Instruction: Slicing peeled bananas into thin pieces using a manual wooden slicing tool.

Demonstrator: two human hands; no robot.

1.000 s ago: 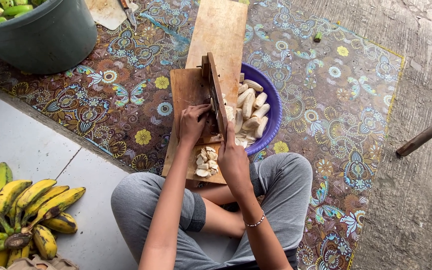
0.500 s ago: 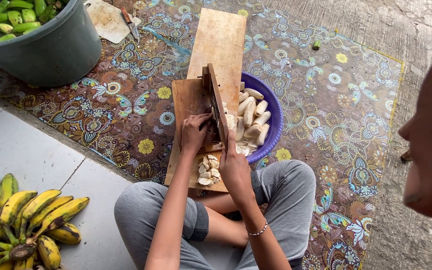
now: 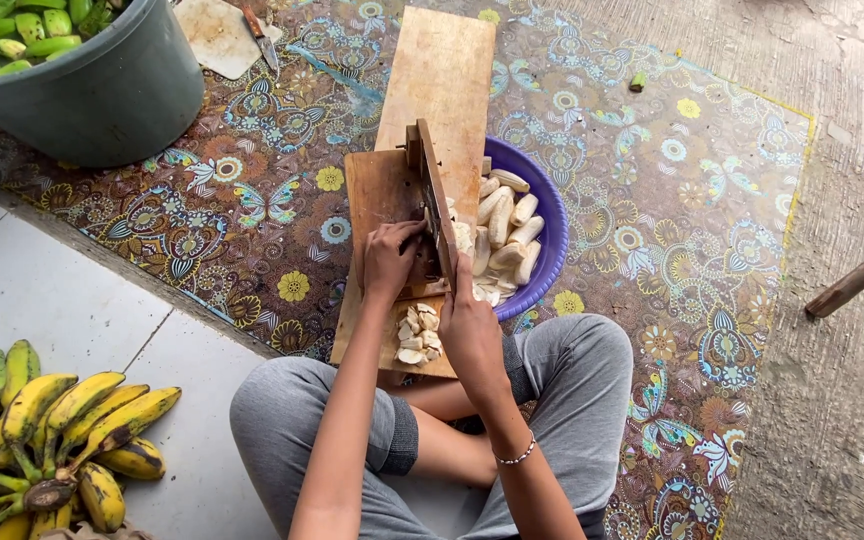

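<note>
Patterned floor mat [image 3: 252, 200] bearing a wooden slicing board [image 3: 377, 190] with upright blade [image 3: 439, 215]; purple bowl [image 3: 550, 215] at right. Left hand [image 3: 389, 262] stays closed against the blade; right hand [image 3: 470, 325] grips its near end. Cut slices [image 3: 416, 335] have heaped nearer: slicing continues.

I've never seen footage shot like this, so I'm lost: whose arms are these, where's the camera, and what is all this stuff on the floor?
The camera sits on the person's head and looks down, so both arms are their own. They sit cross-legged on a patterned mat. The left hand presses down beside an upright wooden slicer fixed on a wooden board; the right hand rests at the slicer's near end. Pale slices lie on the board. A purple bowl holds peeled bananas. A grey tub of green bananas and a yellow bunch are to the left.
</note>
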